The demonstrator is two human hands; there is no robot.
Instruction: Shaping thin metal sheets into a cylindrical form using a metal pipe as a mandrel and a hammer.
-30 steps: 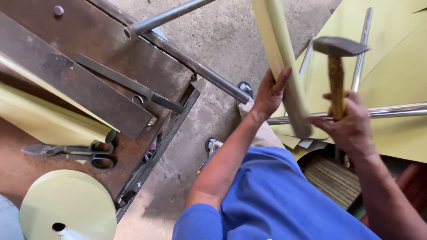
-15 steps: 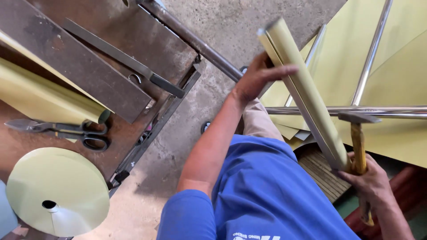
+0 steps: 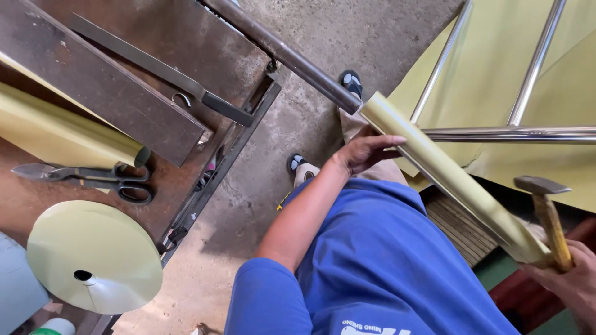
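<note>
Hands on a long pale yellow rolled tube [image 3: 447, 177]

The left hand [image 3: 366, 152] presses flat on the tube; the right hand [image 3: 568, 279] grips a wooden-handled hammer [image 3: 549, 220]; black-handled scissors [image 3: 93, 177] lie on the rusty metal surface [image 3: 186, 56].

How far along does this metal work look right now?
Done: a pale yellow cone already sits shaped on the rusty workbench, beside shears. In hand: the left hand steadies a rolled yellow tube at the steel pipe's end; the right hand grips a hammer. Left: flat yellow sheets lie unrolled.
</note>
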